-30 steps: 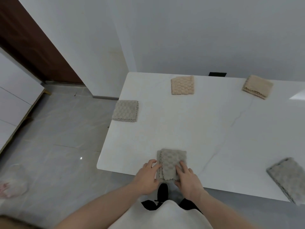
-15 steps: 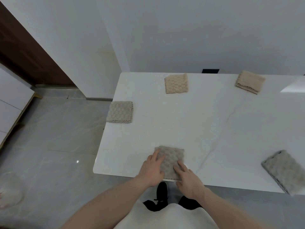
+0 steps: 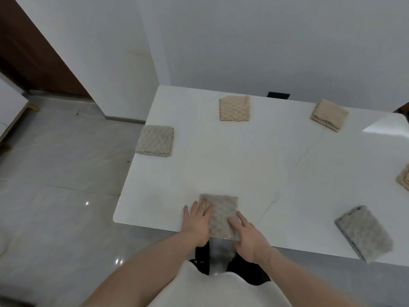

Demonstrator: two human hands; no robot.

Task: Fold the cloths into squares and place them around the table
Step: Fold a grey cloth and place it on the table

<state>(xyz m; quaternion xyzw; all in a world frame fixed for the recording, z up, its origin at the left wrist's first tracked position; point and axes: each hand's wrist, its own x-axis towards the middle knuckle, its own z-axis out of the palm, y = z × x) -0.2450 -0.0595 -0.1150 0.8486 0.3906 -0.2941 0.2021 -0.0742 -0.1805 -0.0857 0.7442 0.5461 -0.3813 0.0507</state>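
Six folded cloths are seen around the white tabletop (image 3: 254, 165). The grey cloth (image 3: 221, 214) being worked lies at the near edge, its near border close to the lip. It is pressed flat by both hands: the left hand (image 3: 197, 220) rests with straight, spread fingers partly on its left side and partly on the bare surface, and the right hand (image 3: 250, 235) lies with straight fingers on its near right corner. Nothing is pinched or gripped.

The others are set apart: a pale grey cloth (image 3: 156, 140) overhanging the left edge, a beige cloth (image 3: 235, 108) at the far side, a second beige cloth (image 3: 329, 115) at the far right, a darker grey cloth (image 3: 365, 232) at the near right, and one cloth (image 3: 404, 177) only partly in view at the right border.

The step in hand is judged to be the final smoothing of the fold. It would be done well if pressure were spread evenly outward from the middle, so that the layers are flattened without being slid apart. The near border should be checked against the edge, since a push toward the body could drag the square off. The hands are best lifted straight up, so the top layer is not caught.
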